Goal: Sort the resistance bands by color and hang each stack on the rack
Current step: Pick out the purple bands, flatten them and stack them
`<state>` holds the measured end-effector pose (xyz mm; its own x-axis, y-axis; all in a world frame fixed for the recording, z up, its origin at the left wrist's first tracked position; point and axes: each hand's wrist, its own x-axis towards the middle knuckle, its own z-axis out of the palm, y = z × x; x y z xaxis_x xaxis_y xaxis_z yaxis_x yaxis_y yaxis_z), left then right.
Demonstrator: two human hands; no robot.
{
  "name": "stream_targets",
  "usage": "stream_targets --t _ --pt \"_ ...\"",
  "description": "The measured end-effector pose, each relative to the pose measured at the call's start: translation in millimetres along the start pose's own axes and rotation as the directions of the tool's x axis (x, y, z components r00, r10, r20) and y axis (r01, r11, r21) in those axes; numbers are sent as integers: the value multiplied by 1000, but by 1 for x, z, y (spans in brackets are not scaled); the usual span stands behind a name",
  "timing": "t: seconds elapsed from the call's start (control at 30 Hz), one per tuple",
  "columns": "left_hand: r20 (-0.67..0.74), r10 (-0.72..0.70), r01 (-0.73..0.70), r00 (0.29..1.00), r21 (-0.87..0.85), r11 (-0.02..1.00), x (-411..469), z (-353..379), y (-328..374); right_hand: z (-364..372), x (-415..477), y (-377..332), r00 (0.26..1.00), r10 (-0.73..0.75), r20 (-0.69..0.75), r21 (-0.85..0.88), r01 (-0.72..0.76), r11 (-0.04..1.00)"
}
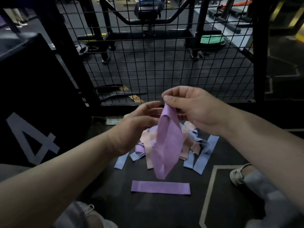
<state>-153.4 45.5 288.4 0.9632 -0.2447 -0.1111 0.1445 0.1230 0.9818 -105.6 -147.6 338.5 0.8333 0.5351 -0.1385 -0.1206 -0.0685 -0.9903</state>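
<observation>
A purple resistance band (167, 142) hangs as a loop from my right hand (190, 109), which pinches its top end between thumb and fingers. Just to the left of the band is my left hand (139, 119), fingers loosely bent beside its upper part; whether they touch it I cannot tell. Under the band, a mixed pile (195, 145) of blue, pink and purple bands lies on the dark floor. A second purple band (160, 187) lies flat by itself in front of the pile.
A black wire mesh panel (164, 63) stands behind the pile, with gym machines beyond it. A black box with a large "4" (32, 137) stands at the left. My shoes (238, 175) sit on the floor at the right and bottom left.
</observation>
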Motion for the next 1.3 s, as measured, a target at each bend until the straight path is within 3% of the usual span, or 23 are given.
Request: stream_targets --t 0.1,0.3,0.43,0.67,0.93,1.07,1.17,1.23,1.3 --pt "44 18 -19 999 21 1000 -4 0 -4 7 3 2 996 -76 -39 -47 75 996" --pt "93 25 -17 995 -91 996 -2 5 0 11 4 6 996 -83 -15 -118 80 990" --pt "35 7 0 999 -194 981 1 3 0 7 3 1 991 -134 -20 -59 133 989" --pt "-95 -181 187 979 60 980 4 -5 -10 -6 7 -11 941 -291 -170 50 304 951" --pt "-36 -313 315 949 97 944 -3 -7 -21 -30 13 -16 875 -257 -410 93 321 943" --pt "-88 -323 329 942 56 943 -2 -6 -20 -33 14 -15 854 -219 -472 36 267 963" --pt "-183 -291 294 939 -11 956 2 -7 -18 -31 13 -7 890 -151 -430 -67 135 989" --pt "-187 -248 242 950 -58 969 5 -6 -16 -30 12 1 947 -43 -318 -270 -47 962" --pt "-162 -224 207 961 -117 971 6 -5 -13 -27 10 9 976 119 -182 -533 -199 823"
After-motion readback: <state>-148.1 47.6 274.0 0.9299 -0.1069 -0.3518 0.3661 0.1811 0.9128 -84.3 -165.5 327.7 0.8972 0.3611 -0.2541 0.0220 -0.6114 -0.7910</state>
